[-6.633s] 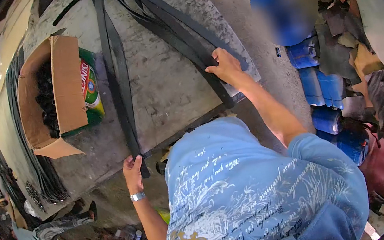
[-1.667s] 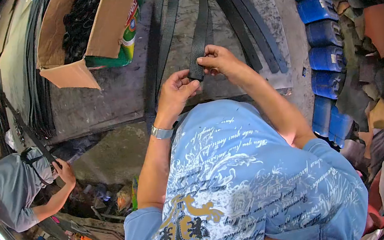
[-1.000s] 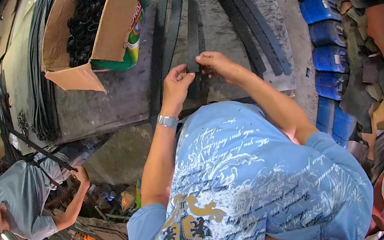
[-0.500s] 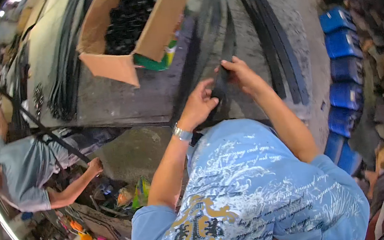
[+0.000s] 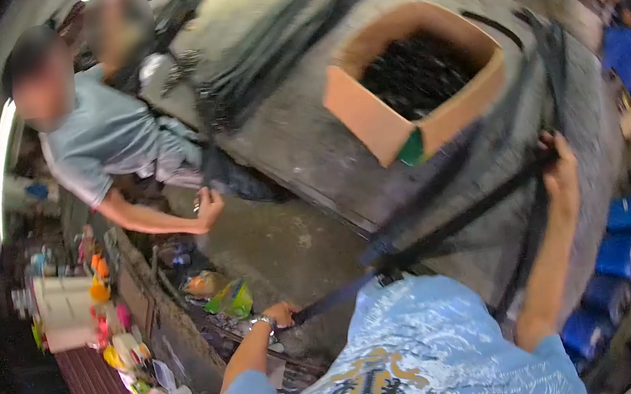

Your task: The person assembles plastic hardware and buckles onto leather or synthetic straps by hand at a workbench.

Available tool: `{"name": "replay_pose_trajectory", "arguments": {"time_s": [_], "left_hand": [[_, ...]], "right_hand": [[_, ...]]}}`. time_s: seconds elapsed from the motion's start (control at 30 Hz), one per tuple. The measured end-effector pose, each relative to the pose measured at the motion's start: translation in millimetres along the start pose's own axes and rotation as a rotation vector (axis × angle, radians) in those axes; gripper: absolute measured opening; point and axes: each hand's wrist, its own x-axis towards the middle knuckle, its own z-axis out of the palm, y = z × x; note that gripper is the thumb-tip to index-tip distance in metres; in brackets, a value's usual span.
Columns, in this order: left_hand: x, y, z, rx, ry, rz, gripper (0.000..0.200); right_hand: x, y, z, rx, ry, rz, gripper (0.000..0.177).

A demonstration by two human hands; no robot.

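Note:
A long black strip (image 5: 462, 219) stretches across the front of my body. My left hand (image 5: 281, 314), with a watch on its wrist, is closed round the strip's lower left end, beyond the table edge. My right hand (image 5: 557, 157) grips the strip at the other side, above the table (image 5: 290, 156). An open cardboard box (image 5: 454, 131) full of small black pieces stands on the table beyond the strip. More black strips (image 5: 266, 60) lie in a bundle at the table's far left.
A co-worker (image 5: 108, 136) stands at the left by the table, one hand raised near its edge. Blue containers (image 5: 618, 257) line the right side. Plastic bags (image 5: 229, 300) lie low at the left, near colourful items (image 5: 122, 334).
My hands have moved wide apart, the left down and left, the right out to the right, with the strip stretched between them. The view has turned, and the co-worker no longer holds a strip.

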Motion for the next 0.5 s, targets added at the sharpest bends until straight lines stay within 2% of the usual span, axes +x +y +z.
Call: {"name": "replay_pose_trajectory", "arguments": {"time_s": [0.03, 0.1, 0.17, 0.2, 0.27, 0.3, 0.37, 0.4, 0.43, 0.5], "left_hand": [[-9.8, -3.0, 2.0, -0.048, 0.051, 0.027, 0.05], [-18.9, 4.5, -0.2, -0.123, 0.15, 0.09, 0.045], [19.8, -9.8, 14.1, -0.152, 0.153, 0.158, 0.042], [34.6, -11.7, 20.2, -0.166, 0.144, 0.192, 0.041], [42.6, 14.1, -1.8, -0.264, 0.089, 0.185, 0.037], [31.9, 36.2, -19.6, -0.292, 0.129, 0.255, 0.037], [29.5, 68.2, -49.6, -0.348, 0.17, 0.395, 0.039], [27.9, 87.2, -67.9, -0.379, 0.175, 0.473, 0.041], [19.4, 111.4, -88.7, -0.448, 0.172, 0.529, 0.042], [17.8, 158.7, -116.4, -0.568, 0.236, 0.676, 0.044]], "right_hand": [[-3.4, -12.1, 3.1, -0.053, 0.055, -0.127, 0.033], [10.3, -29.8, -19.0, -0.114, 0.033, -0.224, 0.033], [21.7, -68.5, -32.3, -0.194, -0.055, -0.371, 0.031], [45.2, -91.8, -52.5, -0.143, -0.107, -0.301, 0.032], [84.2, -134.6, -48.3, -0.13, -0.181, -0.394, 0.037], [97.2, -178.8, -18.7, -0.167, -0.208, -0.564, 0.039], [189.4, -250.5, -33.1, -0.116, -0.302, -0.293, 0.04], [219.3, -279.0, -30.1, -0.18, -0.267, -0.272, 0.042], [236.9, -286.5, -26.1, -0.322, -0.182, -0.339, 0.044], [262.1, -275.9, -33.3, -0.722, 0.028, -0.497, 0.048]]}}
